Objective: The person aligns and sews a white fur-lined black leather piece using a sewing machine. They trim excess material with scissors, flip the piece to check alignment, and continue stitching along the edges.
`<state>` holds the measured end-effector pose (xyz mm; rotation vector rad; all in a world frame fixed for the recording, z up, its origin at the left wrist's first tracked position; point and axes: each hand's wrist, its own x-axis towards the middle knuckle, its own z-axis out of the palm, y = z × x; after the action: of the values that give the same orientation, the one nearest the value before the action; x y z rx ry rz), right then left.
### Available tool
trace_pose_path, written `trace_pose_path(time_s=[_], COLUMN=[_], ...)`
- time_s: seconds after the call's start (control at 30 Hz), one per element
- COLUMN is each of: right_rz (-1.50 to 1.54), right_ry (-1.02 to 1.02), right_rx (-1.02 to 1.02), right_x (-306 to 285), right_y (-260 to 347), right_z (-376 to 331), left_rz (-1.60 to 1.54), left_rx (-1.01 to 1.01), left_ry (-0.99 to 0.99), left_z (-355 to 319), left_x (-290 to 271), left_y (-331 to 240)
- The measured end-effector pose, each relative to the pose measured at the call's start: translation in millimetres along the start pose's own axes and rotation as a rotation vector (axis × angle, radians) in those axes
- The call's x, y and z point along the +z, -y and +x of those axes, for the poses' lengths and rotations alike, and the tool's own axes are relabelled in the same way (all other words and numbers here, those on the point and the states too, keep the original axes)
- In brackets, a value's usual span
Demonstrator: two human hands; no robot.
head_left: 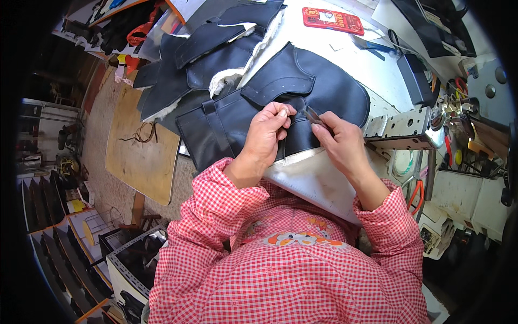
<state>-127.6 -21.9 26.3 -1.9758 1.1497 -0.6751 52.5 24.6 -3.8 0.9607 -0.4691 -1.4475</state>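
A large black leather-like piece (pixel 340 92) with a pointed flap and a strap lies on the white table in front of me. Over its near part, my left hand (pixel 268 129) is closed in a pinch, thumb against fingers; whatever is between the fingertips is too small to make out. My right hand (pixel 341 141) grips a small pointed metal tool, seemingly thread snips (pixel 313 115), its tip angled up and left close to the left fingertips. Beyond to the left, more black pieces (pixel 216 46) with white fleece lining lie overlapped in a pile.
A sewing machine's metal arm (pixel 402 130) juts in beside my right forearm. A red phone (pixel 333 21) and a dark box (pixel 418 80) sit on the far table. At the left stand a wooden board (pixel 140 167) with brown cords and a shelf rack (pixel 70 259).
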Motion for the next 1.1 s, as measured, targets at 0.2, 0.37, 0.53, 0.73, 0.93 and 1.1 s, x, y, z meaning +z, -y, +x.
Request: trace_pose_path(time_s=[0.2, 0.37, 0.53, 0.73, 0.93, 1.1], right_rz=[-0.608, -0.659, -0.699, -0.699, -0.519, -0.499], right_ry=[-0.053, -0.066, -0.129, -0.158, -0.187, -0.215], right_rx=[-0.235, -0.266, -0.336, -0.391, -0.302, -0.222], right_x=[5, 16, 22, 26, 14, -3], right_y=[5, 6, 2, -2, -9, -18], right_z=[-5, -3, 0, 0, -21, -41], left_rz=[-0.007, 0.002, 0.005, 0.032, 0.459, 1.661], left_rx=[0.014, 0.009, 0.014, 0.016, 0.026, 0.388], left_ry=[0.044, 0.047, 0.034, 0.056, 0.402, 0.374], left_z=[-2, -3, -4, -3, -23, -42], left_x=[-3, -2, -1, -2, 0, 18], left_y=[1, 1, 1, 4, -29, -47])
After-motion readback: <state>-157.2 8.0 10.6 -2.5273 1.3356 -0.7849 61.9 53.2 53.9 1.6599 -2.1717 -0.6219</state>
